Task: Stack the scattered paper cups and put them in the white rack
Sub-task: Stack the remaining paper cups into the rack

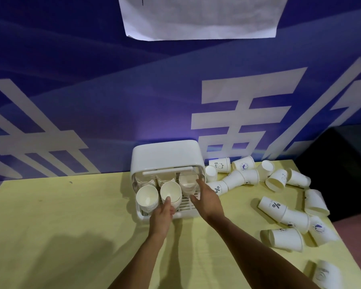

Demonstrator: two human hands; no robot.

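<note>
The white rack [167, 157] stands at the table's back edge, its front open, with several cup stacks inside. My left hand [162, 215] grips the front middle stack of cups [171, 193], thumb over its rim. Another stack [146, 198] sits to its left. My right hand [206, 198] is open, fingers spread at the rack's right front, touching a stack [188, 182] there. Scattered paper cups lie on their sides to the right, some with a "%" print [272, 206], others near the wall [243, 163].
The yellow table [61, 215] ends at a blue banner wall [92, 101] behind the rack. A dark object [342, 163] stands at the far right corner. More fallen cups [283, 238] lie near the table's right edge.
</note>
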